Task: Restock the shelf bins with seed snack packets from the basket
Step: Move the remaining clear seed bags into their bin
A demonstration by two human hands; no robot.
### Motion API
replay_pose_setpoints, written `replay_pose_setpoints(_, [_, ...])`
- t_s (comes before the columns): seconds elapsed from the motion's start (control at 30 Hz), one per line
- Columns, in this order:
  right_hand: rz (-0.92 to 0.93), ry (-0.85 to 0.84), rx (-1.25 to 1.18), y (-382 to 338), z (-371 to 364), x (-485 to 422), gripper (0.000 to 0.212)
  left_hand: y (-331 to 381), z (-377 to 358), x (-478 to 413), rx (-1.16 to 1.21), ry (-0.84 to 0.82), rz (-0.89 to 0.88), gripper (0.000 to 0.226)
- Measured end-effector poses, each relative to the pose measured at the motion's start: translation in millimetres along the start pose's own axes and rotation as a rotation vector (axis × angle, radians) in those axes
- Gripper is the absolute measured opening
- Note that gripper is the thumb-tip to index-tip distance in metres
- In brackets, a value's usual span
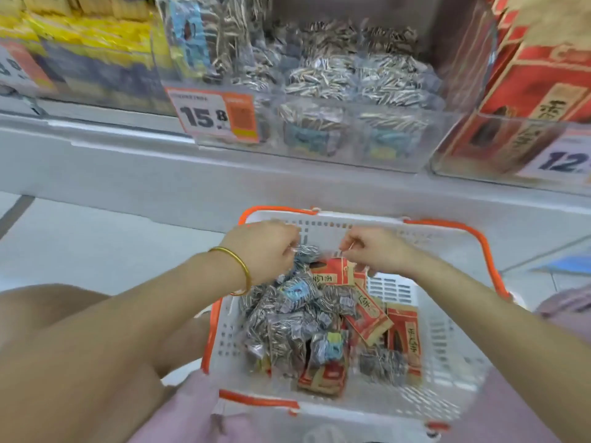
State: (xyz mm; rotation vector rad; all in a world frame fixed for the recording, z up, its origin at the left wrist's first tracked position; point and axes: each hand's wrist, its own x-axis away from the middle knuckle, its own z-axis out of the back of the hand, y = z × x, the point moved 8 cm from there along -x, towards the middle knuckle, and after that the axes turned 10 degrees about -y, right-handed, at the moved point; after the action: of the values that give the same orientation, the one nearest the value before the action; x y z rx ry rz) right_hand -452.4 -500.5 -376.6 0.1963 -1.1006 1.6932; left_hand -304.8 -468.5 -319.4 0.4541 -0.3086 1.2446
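A white basket (447,362) with orange handles is seen below a shelf (160,174), filled with clear striped seed packets (287,321) on its left side and red-and-tan packets (403,334) on its right. The left hand (265,247), with a gold bangle (238,266) at the wrist, is closed on a clear seed packet, while the right hand (374,251) is pinched on the top edge of a red packet (332,271). Above, a clear shelf bin (399,145) of seed packets is shown, with a price tag (212,115) marked 15.8 at its left end and red boxes (537,100) to its right.
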Motion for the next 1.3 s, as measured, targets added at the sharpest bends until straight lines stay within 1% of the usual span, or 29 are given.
replay_pose_setpoints(0.1, [-0.166, -0.066, 0.193, 76.6, -39.2, -21.2, 0.018, 7.7, -27.3, -18.7, -0.171, -0.173, -0.006, 0.03])
replay_pose_setpoints(0.17, [-0.233, -0.123, 0.248, 108.7, -68.2, -28.6, 0.029, 8.4, -34.0, -26.6, -0.271, -0.258, -0.001, 0.032])
replay_pose_setpoints(0.2, [-0.238, -0.139, 0.231, 119.4, -82.0, -33.9, 0.037, 8.2, -36.4, -30.8, -0.309, -0.292, 0.003, 0.033])
replay_pose_setpoints(0.27, [-0.224, -0.124, 0.194, 134.4, -102.4, -47.2, 0.061, 12.2, -37.9, -39.4, -0.362, -0.336, 0.001, 0.033])
replay_pose_setpoints(0.33, [-0.195, -0.118, 0.311, 140.9, -116.0, -61.4, 0.081, 22.3, -36.9, -46.5, -0.355, -0.351, -0.02, 0.034])
replay_pose_setpoints(0.37, [-0.171, -0.136, 0.392, 140.5, -122.8, -67.0, 0.087, 28.6, -35.9, -49.5, -0.338, -0.35, -0.037, 0.034])
replay_pose_setpoints(0.43, [-0.132, -0.163, 0.538, 137.0, -135.9, -73.4, 0.092, 38.0, -33.5, -53.7, -0.316, -0.332, -0.064, 0.033])
replay_pose_setpoints(0.47, [-0.135, -0.154, 0.593, 135.2, -138.9, -73.6, 0.091, 40.5, -32.3, -55.3, -0.315, -0.325, -0.071, 0.033])
replay_pose_setpoints(0.53, [-0.169, -0.122, 0.626, 128.6, -138.8, -69.3, 0.079, 41.1, -31.7, -57.0, -0.322, -0.317, -0.076, 0.033])
replay_pose_setpoints(0.57, [-0.191, -0.118, 0.597, 124.7, -135.5, -66.3, 0.069, 39.3, -32.1, -57.3, -0.319, -0.318, -0.073, 0.034])
replay_pose_setpoints(0.6, [-0.211, -0.119, 0.518, 118.9, -127.2, -63.1, 0.054, 36.4, -32.2, -57.5, -0.313, -0.324, -0.067, 0.035])
replay_pose_setpoints(0.63, [-0.223, -0.144, 0.388, 111.3, -115.0, -58.1, 0.036, 32.6, -32.2, -58.0, -0.304, -0.331, -0.062, 0.035])
replay_pose_setpoints(0.67, [-0.244, -0.206, 0.217, 106.2, -102.2, -53.1, 0.028, 28.8, -32.1, -58.5, -0.292, -0.336, -0.058, 0.035])
replay_pose_setpoints(0.73, [-0.289, -0.347, -0.078, 96.2, -71.0, -37.5, 0.031, 22.9, -31.3, -59.3, -0.245, -0.338, -0.054, 0.037])
replay_pose_setpoints(0.8, [-0.263, -0.44, -0.299, 80.2, -42.5, -15.8, 0.024, 22.7, -28.3, -59.3, -0.141, -0.338, -0.072, 0.044])
replay_pose_setpoints(0.87, [-0.168, -0.437, -0.481, 59.0, -21.6, 5.6, 0.015, 28.0, -22.0, -56.1, 0.007, -0.345, -0.118, 0.058])
replay_pose_setpoints(0.9, [-0.114, -0.427, -0.55, 48.5, -15.8, 14.1, 0.008, 31.8, -17.2, -53.2, 0.092, -0.353, -0.147, 0.063])
replay_pose_setpoints(0.93, [-0.065, -0.423, -0.606, 37.0, -12.3, 22.3, 0.005, 35.3, -11.6, -49.7, 0.172, -0.361, -0.172, 0.065])
replay_pose_setpoints(1.0, [0.017, -0.397, -0.679, 17.0, -4.9, 34.8, 0.01, 38.3, 2.0, -42.7, 0.273, -0.345, -0.197, 0.06])
replay_pose_setpoints(1.1, [0.101, -0.255, -0.746, -0.2, 15.9, 51.4, 0.017, 32.4, 25.6, -30.6, 0.374, -0.274, -0.202, 0.046])
replay_pose_setpoints(1.2, [0.214, -0.093, -0.707, -22.5, 41.1, 68.1, 0.045, 19.9, 46.3, -19.2, 0.55, -0.194, -0.233, 0.036])
replay_pose_setpoints(1.27, [0.288, 0.037, -0.682, -40.0, 59.1, 78.0, 0.053, 11.1, 60.6, -10.0, 0.725, -0.143, -0.249, 0.034])
replay_pose_setpoints(1.3, [0.321, 0.095, -0.677, -48.9, 67.9, 81.6, 0.054, 7.2, 69.0, -5.5, 0.789, -0.102, -0.262, 0.033])
